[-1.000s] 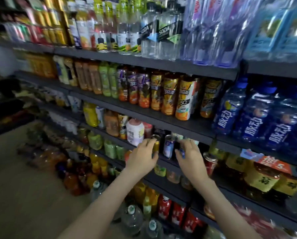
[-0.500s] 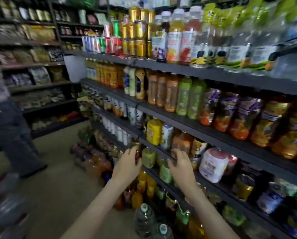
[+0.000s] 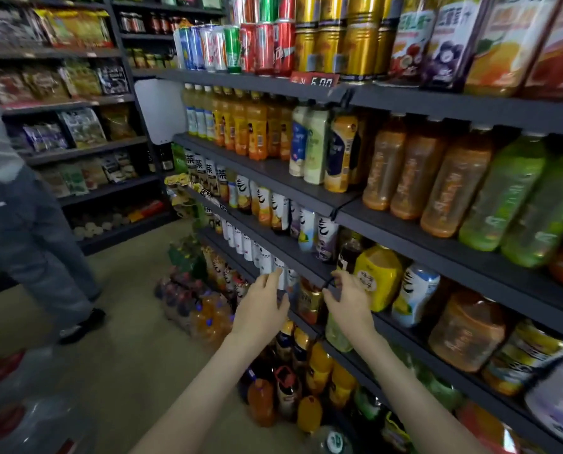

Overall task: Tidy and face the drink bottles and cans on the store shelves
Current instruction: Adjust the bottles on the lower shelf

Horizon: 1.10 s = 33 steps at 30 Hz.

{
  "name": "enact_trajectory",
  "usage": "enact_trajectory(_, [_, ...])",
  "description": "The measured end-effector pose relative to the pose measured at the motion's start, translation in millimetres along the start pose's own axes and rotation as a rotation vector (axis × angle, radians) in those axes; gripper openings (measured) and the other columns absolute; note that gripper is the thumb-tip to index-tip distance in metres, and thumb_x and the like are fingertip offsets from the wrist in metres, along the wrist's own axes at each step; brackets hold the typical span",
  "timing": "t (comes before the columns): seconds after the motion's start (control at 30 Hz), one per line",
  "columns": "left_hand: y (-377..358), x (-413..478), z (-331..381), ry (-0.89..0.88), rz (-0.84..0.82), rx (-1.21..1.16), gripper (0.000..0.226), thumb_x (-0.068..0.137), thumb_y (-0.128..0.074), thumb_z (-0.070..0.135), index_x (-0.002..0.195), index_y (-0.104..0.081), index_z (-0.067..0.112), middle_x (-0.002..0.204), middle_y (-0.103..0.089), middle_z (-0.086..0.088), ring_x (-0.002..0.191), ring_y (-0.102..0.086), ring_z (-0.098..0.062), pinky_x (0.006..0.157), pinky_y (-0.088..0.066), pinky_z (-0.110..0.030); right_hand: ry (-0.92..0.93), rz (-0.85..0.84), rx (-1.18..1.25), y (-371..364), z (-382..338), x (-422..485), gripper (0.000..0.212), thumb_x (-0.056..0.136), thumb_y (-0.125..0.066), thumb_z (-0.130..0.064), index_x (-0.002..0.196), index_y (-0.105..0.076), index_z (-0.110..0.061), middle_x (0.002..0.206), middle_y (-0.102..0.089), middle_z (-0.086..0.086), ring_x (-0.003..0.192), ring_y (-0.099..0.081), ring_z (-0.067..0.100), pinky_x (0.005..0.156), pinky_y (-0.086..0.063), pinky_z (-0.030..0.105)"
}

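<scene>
1. Standing by the drinks aisle. The landmark is the yellow bottle (image 3: 378,276), sitting under the grey shelf (image 3: 470,273).
2. Right hand (image 3: 348,303) is up at the yellow bottle's left edge with its fingers loose and nothing clamped in it. Can't tell if it actually touches the bottle.
3. Left hand (image 3: 262,311) is further left of the yellow bottle. Its fingers are straight and apart, with the tips up at the white bottles (image 3: 278,273), and it isn't gripping anything.
4. A gold drink (image 3: 309,303) sits between the two hands, just left of the yellow bottle.
5. Right of the yellow bottle there's a white-and-blue bottle (image 3: 416,294), then an orange one (image 3: 466,332).
6. Up and right of the yellow bottle are green bottles (image 3: 502,198), leaning a bit in this view.
7. High above it is a row of cans (image 3: 263,44) in blue, green, red and gold.
8. Way off to the yellow bottle's left, someone in jeans (image 3: 28,240) is standing in the aisle.
</scene>
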<state>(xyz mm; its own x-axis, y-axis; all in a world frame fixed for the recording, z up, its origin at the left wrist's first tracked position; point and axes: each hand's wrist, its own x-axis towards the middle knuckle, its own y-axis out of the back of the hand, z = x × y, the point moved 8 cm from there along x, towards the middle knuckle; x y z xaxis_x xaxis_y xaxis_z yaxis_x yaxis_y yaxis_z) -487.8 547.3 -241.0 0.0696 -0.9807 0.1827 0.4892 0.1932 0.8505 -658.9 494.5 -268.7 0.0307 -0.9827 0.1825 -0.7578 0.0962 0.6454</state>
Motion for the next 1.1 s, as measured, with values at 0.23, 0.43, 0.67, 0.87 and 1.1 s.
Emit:
enact_trajectory(0.23, [5, 127, -85, 0.0, -0.058, 0.054, 0.053, 0.099, -0.043, 0.033, 0.147, -0.026, 0.02, 0.144, -0.037, -0.001, 0.121, -0.048, -0.02, 0.079, -0.048, -0.029, -0.092, -0.053, 0.093, -103, -33, 119, 0.039, 0.095, -0.056, -0.018, 0.132, -0.047, -0.011, 0.132, -0.048, 0.01, 0.12, -0.047, 0.021, 0.09, -0.036, 0.022])
enact_trajectory(0.43, [26, 220, -191, 0.011, -0.072, 0.028, 0.053, 0.1, -0.043, 0.032, 0.148, -0.024, 0.02, 0.144, -0.037, -0.001, 0.112, -0.054, -0.019, 0.074, -0.049, -0.027, -0.171, -0.061, 0.162, -203, -73, 202, 0.043, 0.095, -0.057, -0.018, 0.135, -0.046, -0.01, 0.135, -0.047, 0.009, 0.122, -0.048, 0.022, 0.09, -0.037, 0.022])
enact_trajectory(0.67, [37, 342, -286, -0.145, -0.256, 0.046, 0.055, 0.101, -0.041, 0.03, 0.15, -0.021, 0.019, 0.15, -0.033, -0.004, 0.127, -0.044, -0.022, 0.084, -0.052, -0.034, -0.402, 0.09, 0.242, -301, -95, 278, 0.05, 0.093, -0.059, -0.024, 0.139, -0.043, -0.012, 0.136, -0.05, 0.008, 0.122, -0.05, 0.022, 0.096, -0.044, 0.031])
enact_trajectory(0.87, [59, 410, -345, -0.194, -0.308, 0.019, 0.053, 0.099, -0.045, 0.029, 0.147, -0.025, 0.019, 0.145, -0.037, -0.006, 0.12, -0.048, -0.025, 0.08, -0.049, -0.035, -0.476, 0.164, 0.254, -356, -134, 320, 0.051, 0.093, -0.06, -0.024, 0.139, -0.044, -0.011, 0.137, -0.052, 0.006, 0.122, -0.052, 0.02, 0.089, -0.042, 0.024])
enact_trajectory(1.1, [35, 472, -407, -0.05, -0.364, -0.08, 0.056, 0.097, -0.049, 0.026, 0.147, -0.023, 0.022, 0.14, -0.042, -0.009, 0.112, -0.054, -0.029, 0.075, -0.051, -0.039, -0.457, 0.184, 0.29, -408, -143, 377, 0.064, 0.093, -0.061, -0.025, 0.148, -0.031, -0.015, 0.152, -0.034, 0.002, 0.138, -0.035, 0.019, 0.108, -0.034, 0.029])
